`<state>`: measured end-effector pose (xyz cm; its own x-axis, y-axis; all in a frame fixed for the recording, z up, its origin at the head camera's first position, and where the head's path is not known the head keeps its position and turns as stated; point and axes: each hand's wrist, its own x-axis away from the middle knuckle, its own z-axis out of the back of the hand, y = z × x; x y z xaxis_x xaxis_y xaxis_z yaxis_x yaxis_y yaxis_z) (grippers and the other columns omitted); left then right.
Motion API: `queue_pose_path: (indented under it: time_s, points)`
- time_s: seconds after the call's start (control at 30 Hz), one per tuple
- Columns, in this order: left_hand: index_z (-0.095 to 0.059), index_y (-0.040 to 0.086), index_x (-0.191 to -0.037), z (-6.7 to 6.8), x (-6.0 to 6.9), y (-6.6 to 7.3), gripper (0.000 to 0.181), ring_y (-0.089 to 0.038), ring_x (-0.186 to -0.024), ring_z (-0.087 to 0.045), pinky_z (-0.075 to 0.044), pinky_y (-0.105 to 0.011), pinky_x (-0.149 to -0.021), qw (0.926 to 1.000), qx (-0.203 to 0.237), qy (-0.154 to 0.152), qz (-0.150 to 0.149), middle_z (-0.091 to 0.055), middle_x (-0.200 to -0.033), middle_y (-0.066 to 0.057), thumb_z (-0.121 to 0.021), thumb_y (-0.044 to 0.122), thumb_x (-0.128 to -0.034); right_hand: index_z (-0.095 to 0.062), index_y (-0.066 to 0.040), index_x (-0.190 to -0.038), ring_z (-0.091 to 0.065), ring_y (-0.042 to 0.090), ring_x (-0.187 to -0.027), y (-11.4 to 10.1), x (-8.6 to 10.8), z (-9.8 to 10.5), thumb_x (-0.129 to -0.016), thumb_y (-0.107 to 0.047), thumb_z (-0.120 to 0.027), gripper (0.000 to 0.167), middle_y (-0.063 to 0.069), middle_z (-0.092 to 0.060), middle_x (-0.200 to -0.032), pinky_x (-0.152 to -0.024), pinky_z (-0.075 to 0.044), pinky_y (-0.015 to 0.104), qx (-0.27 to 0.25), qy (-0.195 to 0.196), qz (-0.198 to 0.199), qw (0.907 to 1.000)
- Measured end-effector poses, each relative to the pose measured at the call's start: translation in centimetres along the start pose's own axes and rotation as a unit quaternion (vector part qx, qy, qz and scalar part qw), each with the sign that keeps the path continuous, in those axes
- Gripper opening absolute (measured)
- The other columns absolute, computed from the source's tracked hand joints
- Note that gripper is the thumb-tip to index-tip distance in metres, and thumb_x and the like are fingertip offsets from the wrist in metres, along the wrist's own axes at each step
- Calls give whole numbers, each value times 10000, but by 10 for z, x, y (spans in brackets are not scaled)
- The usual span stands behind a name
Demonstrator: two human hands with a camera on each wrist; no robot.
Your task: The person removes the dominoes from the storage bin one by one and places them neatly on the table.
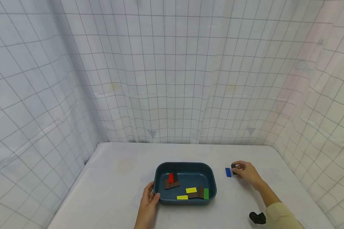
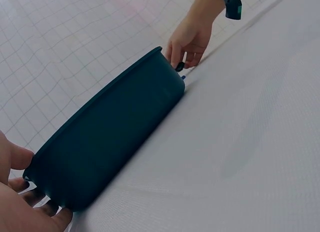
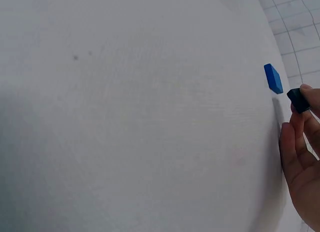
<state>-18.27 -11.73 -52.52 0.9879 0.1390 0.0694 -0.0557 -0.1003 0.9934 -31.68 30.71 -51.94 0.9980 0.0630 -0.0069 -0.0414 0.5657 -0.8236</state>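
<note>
Thumb over the rim, a left hand (image 1: 149, 199) is gripping the left end of a teal tray (image 1: 193, 178), probably steadying it. Coloured blocks (image 1: 171, 178) are lying inside. Rightward, thumb and fingers of a right hand (image 1: 247, 173) are pinching a dark block (image 3: 299, 100); a blue block (image 1: 228, 172), just beside it, is lying on the white table (image 1: 109, 190), between it and the tray. Gridded cloth (image 1: 175, 79) is hanging behind.

Bin (image 1: 192, 178) is looking like smooth, kinda glossy plastic, blue block (image 3: 273, 79) pretty matt, gridded curtain (image 1: 172, 79) more like wrinkly cloth.
</note>
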Motion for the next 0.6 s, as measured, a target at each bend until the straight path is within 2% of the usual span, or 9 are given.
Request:
queue_pose_path:
  time_s: [0.33, 0.6]
  points:
    - [-246, -58, -1575, 1, 1, 1, 563, -487, -1483, -263, -311, -574, -1152, 10000, -59, 12, 27, -233, -1621, -331, -484, -14, -1067, -690, 15, -1265, -601, 194, -784, 17, -1, -1, -969, -177, -743, 357, 69, -711, -980, -633, -539, 312, 628, 142, 96, 9979]
    - [-266, -51, -1569, 1, 1, 1, 550, -480, -1479, -284, -329, -549, -1140, 9999, -172, 20, -1, -257, -1617, -322, -485, -15, -1066, -702, 51, -1247, -580, 224, -873, 16, -3, 0, -956, -177, -749, 373, 66, -669, -985, -742, -514, 388, 1273, 129, 295, 9913]
